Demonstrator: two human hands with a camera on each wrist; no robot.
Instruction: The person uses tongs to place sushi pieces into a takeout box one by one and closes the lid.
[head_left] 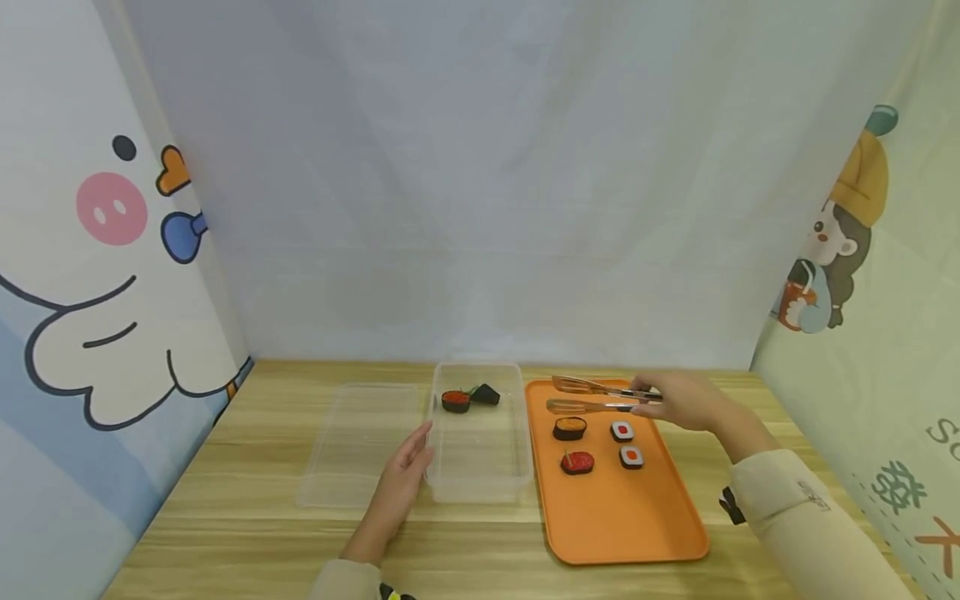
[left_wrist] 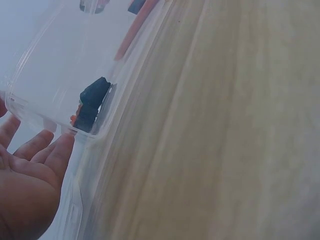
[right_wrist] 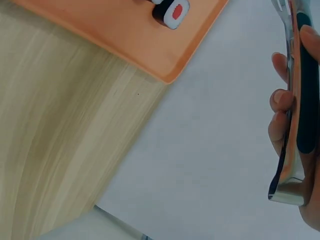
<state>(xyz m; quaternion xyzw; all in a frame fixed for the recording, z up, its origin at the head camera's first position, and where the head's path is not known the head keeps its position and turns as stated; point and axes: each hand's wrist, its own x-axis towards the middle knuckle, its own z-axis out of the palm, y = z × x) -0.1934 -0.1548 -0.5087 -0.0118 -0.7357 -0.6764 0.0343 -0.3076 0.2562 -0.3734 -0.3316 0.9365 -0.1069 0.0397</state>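
My right hand holds a pair of metal tongs with dark grips, its two arms spread apart above the orange tray. Nothing is between the tong tips. On the tray lie an orange-topped sushi piece, a red-topped one and two white rice rolls. My left hand rests its extended fingers against the left side of a clear plastic box. Inside the box, toward the back, sit a red-topped sushi piece and a dark seaweed-wrapped piece.
A clear flat lid lies on the wooden table to the left of the box. A pale curtain stands behind the table, with printed cloths on both sides. The tray sits just right of the box.
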